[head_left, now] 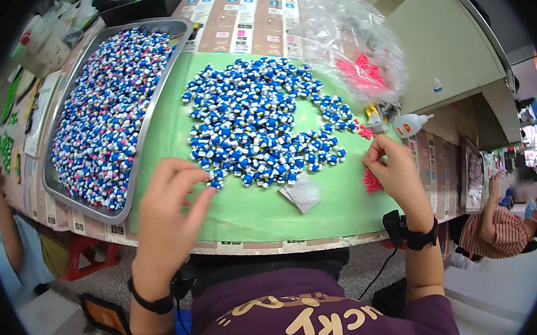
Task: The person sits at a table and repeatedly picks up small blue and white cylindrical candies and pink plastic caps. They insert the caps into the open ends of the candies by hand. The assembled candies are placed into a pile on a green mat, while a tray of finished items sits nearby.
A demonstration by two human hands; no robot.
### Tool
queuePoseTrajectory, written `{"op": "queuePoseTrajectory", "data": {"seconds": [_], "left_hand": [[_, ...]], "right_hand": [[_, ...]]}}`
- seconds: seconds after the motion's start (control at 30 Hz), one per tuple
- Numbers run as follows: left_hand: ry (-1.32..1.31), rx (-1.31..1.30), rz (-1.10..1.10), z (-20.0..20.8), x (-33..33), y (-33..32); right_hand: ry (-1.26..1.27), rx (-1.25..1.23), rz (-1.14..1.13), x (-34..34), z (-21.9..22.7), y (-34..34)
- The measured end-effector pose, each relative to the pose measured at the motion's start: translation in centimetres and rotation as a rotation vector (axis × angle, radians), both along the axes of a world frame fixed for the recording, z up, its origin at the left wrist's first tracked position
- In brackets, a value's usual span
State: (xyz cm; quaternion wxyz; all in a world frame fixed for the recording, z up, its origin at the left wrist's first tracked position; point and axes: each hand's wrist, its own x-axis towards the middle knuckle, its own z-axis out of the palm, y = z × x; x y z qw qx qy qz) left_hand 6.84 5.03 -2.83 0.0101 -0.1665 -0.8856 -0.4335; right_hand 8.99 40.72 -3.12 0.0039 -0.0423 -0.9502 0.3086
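A heap of small blue-and-white pieces (240,119) lies on a green mat (241,219) before me. At the heap's lower left edge is my left hand (173,205), its thumb and index finger apart, the tips close to a few pieces. My right hand (393,168) is on the mat's right side with thumb and index finger pinched together; whatever is between them is too small to make out. Small pink pieces (372,182) lie beside and under that hand, with more just above it. A crumpled whitish packet (303,193) rests below the heap.
A metal tray (137,170) full of similar pieces stands at left. On the right are a white squeeze bottle (412,124), a clear plastic bag (350,43) with pink pieces and a beige cabinet (443,37). Other people sit at far left and far right.
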Motion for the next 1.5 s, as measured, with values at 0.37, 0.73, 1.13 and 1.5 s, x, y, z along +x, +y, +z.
{"op": "queuePoseTrajectory", "data": {"seconds": [0.37, 0.73, 1.13, 1.5], "left_hand": [[0.067, -0.231, -0.064, -1.5, 0.6, 1.3], [-0.507, 0.683, -0.291, 1.2, 0.8, 2.6], [-0.891, 1.007, -0.418, 1.9, 1.5, 4.9], [-0.793, 1.009, -0.392, 1.7, 2.0, 5.3]], "right_hand": [[-0.071, -0.094, 0.021, 0.0, 0.6, -1.7], [0.302, -0.186, 0.506, 1.2, 5.2, -7.3], [0.382, -0.221, 0.661, 2.5, 6.3, -9.7], [0.419, -0.331, 0.452, 3.8, 5.6, -9.9]]}}
